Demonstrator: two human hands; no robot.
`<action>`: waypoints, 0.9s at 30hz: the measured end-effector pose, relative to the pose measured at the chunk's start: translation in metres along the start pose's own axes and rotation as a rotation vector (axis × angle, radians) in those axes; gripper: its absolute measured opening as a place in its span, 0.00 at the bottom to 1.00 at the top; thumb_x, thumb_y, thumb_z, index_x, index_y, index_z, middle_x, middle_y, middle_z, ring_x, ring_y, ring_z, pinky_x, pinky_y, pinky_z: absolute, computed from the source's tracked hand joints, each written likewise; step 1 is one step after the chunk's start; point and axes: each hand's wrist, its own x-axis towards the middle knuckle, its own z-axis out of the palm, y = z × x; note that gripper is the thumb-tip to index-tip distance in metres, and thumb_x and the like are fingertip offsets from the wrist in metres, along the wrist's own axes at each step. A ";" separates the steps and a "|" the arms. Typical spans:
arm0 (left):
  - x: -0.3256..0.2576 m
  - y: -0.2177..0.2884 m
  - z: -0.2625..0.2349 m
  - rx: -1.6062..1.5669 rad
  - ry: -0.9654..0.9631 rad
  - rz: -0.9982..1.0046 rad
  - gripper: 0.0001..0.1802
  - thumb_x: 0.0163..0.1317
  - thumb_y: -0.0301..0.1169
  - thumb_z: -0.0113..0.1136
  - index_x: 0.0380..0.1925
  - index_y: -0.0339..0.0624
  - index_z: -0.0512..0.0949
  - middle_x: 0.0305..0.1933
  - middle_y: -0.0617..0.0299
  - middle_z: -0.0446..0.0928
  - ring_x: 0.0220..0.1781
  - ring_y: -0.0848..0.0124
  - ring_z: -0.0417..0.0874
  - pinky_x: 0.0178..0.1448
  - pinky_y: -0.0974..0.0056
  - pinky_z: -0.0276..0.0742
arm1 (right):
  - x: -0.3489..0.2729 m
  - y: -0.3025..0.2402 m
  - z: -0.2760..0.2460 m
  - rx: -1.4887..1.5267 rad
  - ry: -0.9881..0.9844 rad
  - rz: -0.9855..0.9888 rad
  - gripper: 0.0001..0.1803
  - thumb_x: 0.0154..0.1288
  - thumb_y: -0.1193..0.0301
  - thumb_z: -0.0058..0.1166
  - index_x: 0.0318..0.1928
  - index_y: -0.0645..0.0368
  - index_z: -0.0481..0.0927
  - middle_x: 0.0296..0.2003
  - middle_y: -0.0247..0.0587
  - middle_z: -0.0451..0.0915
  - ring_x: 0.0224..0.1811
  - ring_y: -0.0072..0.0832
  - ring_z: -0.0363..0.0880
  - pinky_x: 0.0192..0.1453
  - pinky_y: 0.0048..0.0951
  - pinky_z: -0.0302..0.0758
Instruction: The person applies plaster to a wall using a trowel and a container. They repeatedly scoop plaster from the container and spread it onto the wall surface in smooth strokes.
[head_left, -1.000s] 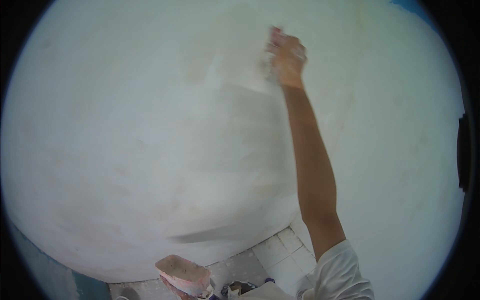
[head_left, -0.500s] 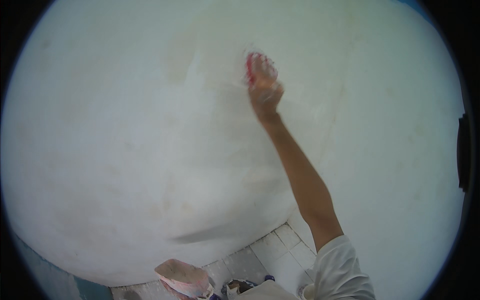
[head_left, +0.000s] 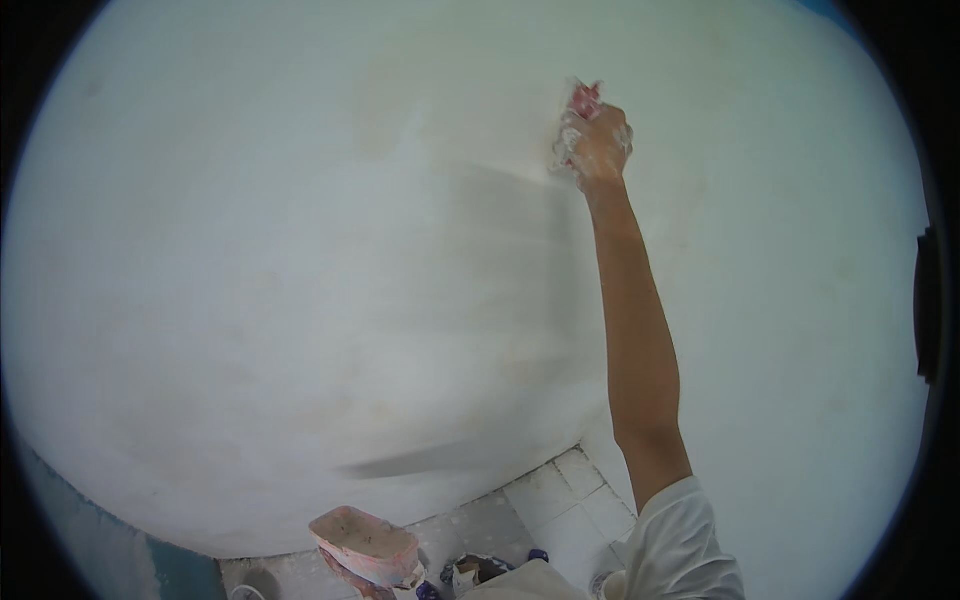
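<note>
Right hand [head_left: 596, 142] closed around a small red-handled tool [head_left: 584, 98], pressed high on the white wall [head_left: 300, 250] at full arm's reach (left hand out of view): overreach risks slipping and gouging the wet coat

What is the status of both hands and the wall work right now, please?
Right hand raised, grip shut on red-handled tool against white wall. Left hand out of view. Pink tray below, apart; nothing in the way.
</note>
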 end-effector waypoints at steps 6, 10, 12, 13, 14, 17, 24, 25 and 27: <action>-0.028 0.042 -0.051 0.158 -0.180 0.163 0.28 0.70 0.54 0.39 0.61 0.50 0.66 0.60 0.60 0.70 0.58 0.59 0.73 0.60 0.50 0.72 | -0.165 -0.105 0.009 -0.336 0.196 -0.795 0.17 0.54 0.69 0.58 0.46 0.58 0.76 0.27 0.44 0.79 0.29 0.41 0.79 0.36 0.43 0.68; -0.031 0.081 -0.097 -0.056 -0.037 -0.109 0.29 0.70 0.54 0.38 0.60 0.48 0.66 0.60 0.60 0.70 0.59 0.58 0.72 0.60 0.50 0.73 | -0.269 -0.117 -0.023 -0.276 -0.190 -0.592 0.23 0.53 0.75 0.56 0.53 0.55 0.75 0.38 0.48 0.81 0.35 0.46 0.80 0.43 0.44 0.75; -0.035 0.082 -0.123 -0.120 -0.051 -0.121 0.29 0.70 0.55 0.38 0.60 0.47 0.66 0.60 0.60 0.70 0.59 0.58 0.72 0.60 0.50 0.73 | -0.280 -0.104 -0.018 -0.171 0.057 -0.668 0.27 0.52 0.78 0.55 0.56 0.55 0.74 0.41 0.48 0.81 0.38 0.47 0.81 0.45 0.42 0.77; -0.035 0.082 -0.133 -0.103 -0.077 -0.108 0.29 0.70 0.55 0.38 0.60 0.48 0.66 0.60 0.60 0.70 0.59 0.58 0.72 0.60 0.50 0.73 | -0.283 -0.096 -0.008 -0.095 0.235 -0.722 0.28 0.52 0.80 0.54 0.57 0.55 0.73 0.42 0.48 0.81 0.39 0.47 0.81 0.47 0.41 0.78; -0.034 0.079 -0.142 -0.082 -0.099 -0.100 0.29 0.70 0.55 0.38 0.60 0.48 0.67 0.60 0.60 0.70 0.59 0.58 0.72 0.60 0.50 0.72 | -0.296 -0.086 0.017 -0.373 0.258 -0.706 0.30 0.51 0.82 0.55 0.58 0.58 0.72 0.48 0.48 0.80 0.46 0.45 0.81 0.47 0.36 0.79; -0.038 0.074 -0.125 -0.010 -0.159 -0.125 0.31 0.67 0.58 0.37 0.59 0.50 0.68 0.58 0.61 0.71 0.58 0.58 0.73 0.57 0.49 0.74 | -0.351 -0.057 0.062 -0.245 0.150 -0.749 0.35 0.49 0.81 0.57 0.62 0.59 0.69 0.57 0.49 0.74 0.57 0.42 0.76 0.53 0.35 0.78; 0.004 0.053 -0.066 -0.074 -0.038 -0.220 0.31 0.69 0.58 0.36 0.60 0.50 0.66 0.59 0.59 0.70 0.58 0.57 0.73 0.59 0.48 0.73 | -0.252 -0.021 0.041 0.067 0.068 -0.145 0.16 0.59 0.73 0.54 0.48 0.61 0.78 0.31 0.50 0.81 0.28 0.43 0.80 0.32 0.40 0.74; 0.013 0.047 -0.064 -0.058 -0.062 -0.203 0.31 0.68 0.59 0.36 0.60 0.50 0.66 0.59 0.60 0.70 0.57 0.58 0.73 0.59 0.48 0.73 | -0.211 -0.020 0.038 0.101 0.055 -0.086 0.10 0.58 0.72 0.55 0.41 0.62 0.78 0.29 0.48 0.79 0.28 0.43 0.79 0.31 0.39 0.73; 0.029 0.036 -0.063 -0.028 -0.102 -0.170 0.32 0.68 0.60 0.36 0.60 0.50 0.66 0.58 0.60 0.70 0.57 0.58 0.74 0.59 0.49 0.73 | -0.155 -0.025 0.052 0.100 0.076 -0.063 0.07 0.57 0.72 0.57 0.33 0.63 0.77 0.27 0.45 0.77 0.29 0.41 0.77 0.32 0.38 0.72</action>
